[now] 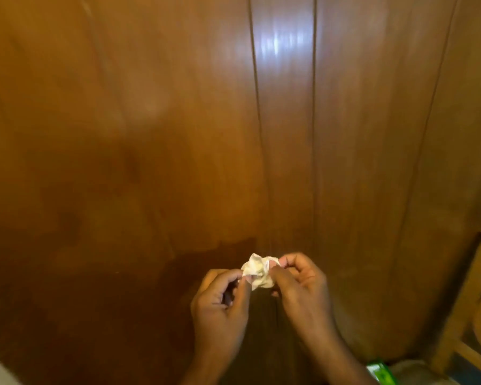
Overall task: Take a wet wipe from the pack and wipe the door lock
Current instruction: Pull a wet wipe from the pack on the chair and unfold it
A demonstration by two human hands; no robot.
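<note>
Left hand [220,304]: I see it low in the frame, back toward the camera, thumb and forefinger pinching the left edge of the wet wipe [257,275]; the other fingers curl loosely into the palm.

Right hand [297,284]: just beside the left and slightly higher, fingertips [278,263] pinched on the wipe's right side, remaining fingers bent inward. Both forearms run down to the bottom edge of the frame.

Wet wipe: white, crumpled into a small wad, held in the air between the two hands in front of the wood, with faint yellowish marks on its folds.

Door [150,134]: glossy brown wooden panelling fills nearly the whole view behind the hands. Two dark vertical grooves run down right of centre, and a bright reflection sits between them near the top. I cannot make out a lock anywhere on the visible wood.

Green pack [378,369]: a corner shows at the bottom right, well apart from the hands; detail is blurred.

Wooden frame [461,315]: lighter slats at the right edge, partly cut off.
</note>
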